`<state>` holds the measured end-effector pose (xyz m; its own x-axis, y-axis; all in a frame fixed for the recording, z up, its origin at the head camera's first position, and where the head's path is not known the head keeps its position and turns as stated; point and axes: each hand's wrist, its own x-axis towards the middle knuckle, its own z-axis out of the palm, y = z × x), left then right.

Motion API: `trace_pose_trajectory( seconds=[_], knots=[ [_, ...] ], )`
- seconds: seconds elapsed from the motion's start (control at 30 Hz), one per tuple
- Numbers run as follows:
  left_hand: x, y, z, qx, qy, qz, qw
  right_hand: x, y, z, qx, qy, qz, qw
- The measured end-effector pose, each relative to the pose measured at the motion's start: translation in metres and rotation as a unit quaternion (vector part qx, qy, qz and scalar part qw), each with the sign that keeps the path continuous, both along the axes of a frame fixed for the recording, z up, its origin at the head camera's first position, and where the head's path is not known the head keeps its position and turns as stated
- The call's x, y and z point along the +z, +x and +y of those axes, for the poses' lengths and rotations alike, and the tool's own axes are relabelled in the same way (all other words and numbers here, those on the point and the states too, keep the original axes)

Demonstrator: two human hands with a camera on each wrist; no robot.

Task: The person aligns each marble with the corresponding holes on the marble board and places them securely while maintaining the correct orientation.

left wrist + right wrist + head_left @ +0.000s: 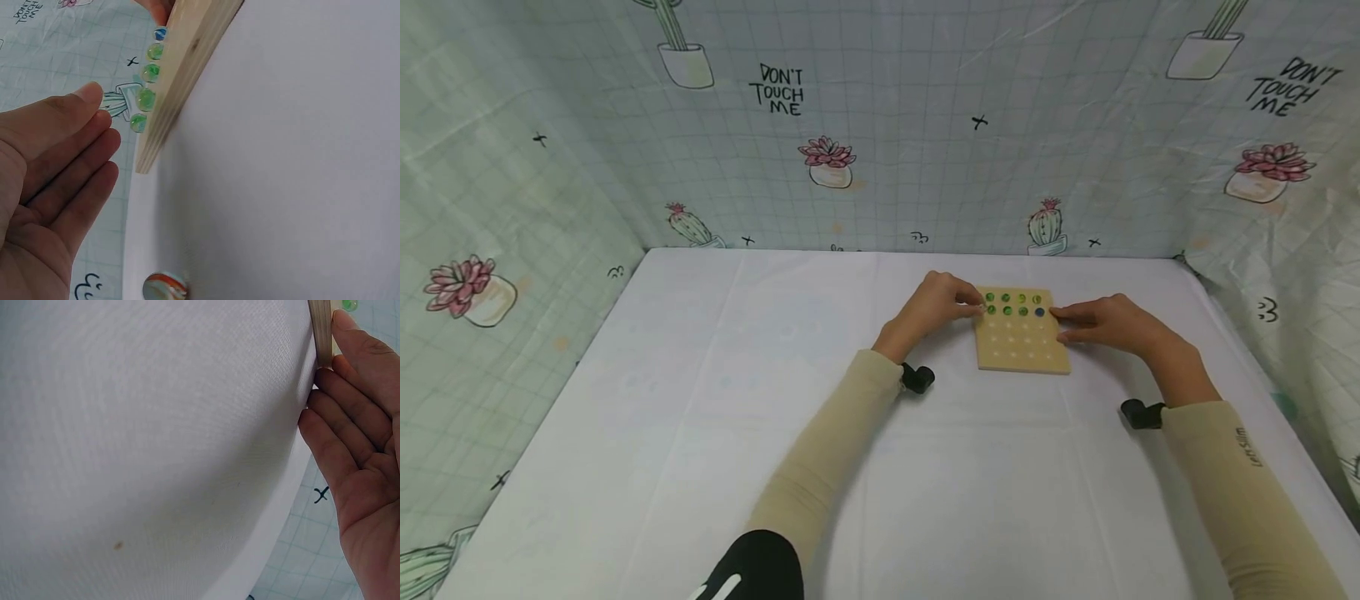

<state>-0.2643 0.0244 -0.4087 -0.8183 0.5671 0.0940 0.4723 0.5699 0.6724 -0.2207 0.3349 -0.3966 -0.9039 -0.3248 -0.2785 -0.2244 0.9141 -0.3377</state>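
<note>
A light wooden board with rows of shallow dimples lies on the table. Green marbles fill its two far rows, with a blue marble at the right end of the second. My left hand is at the board's left edge, thumb and fingertips close together. Whether they pinch anything is hidden. Below that hand, a marble with an orange swirl shows in the left wrist view. My right hand touches the board's right edge with thumb and fingers fairly straight.
A white cloth covers the table. Behind and at both sides hangs a sheet printed with cacti and words. Black cameras are strapped to both wrists.
</note>
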Motion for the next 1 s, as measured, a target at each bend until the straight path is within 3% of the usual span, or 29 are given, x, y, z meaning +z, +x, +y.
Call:
trace_pose_trajectory(
  seconds=[0.5, 0.77, 1.0],
  knots=[
    [0.0, 0.003, 0.013, -0.01, -0.016, 0.005, 0.9998, 0.002, 0.002, -0.001, 0.009, -0.006, 0.009, 1.0],
    [0.0, 0.002, 0.017, 0.004, -0.016, 0.007, 0.9998, 0.001, 0.003, -0.001, 0.008, -0.015, 0.016, 1.0],
    [0.001, 0.003, 0.022, 0.021, -0.036, -0.016, 0.999, -0.001, 0.002, 0.0, 0.009, -0.014, 0.016, 1.0]
  ],
)
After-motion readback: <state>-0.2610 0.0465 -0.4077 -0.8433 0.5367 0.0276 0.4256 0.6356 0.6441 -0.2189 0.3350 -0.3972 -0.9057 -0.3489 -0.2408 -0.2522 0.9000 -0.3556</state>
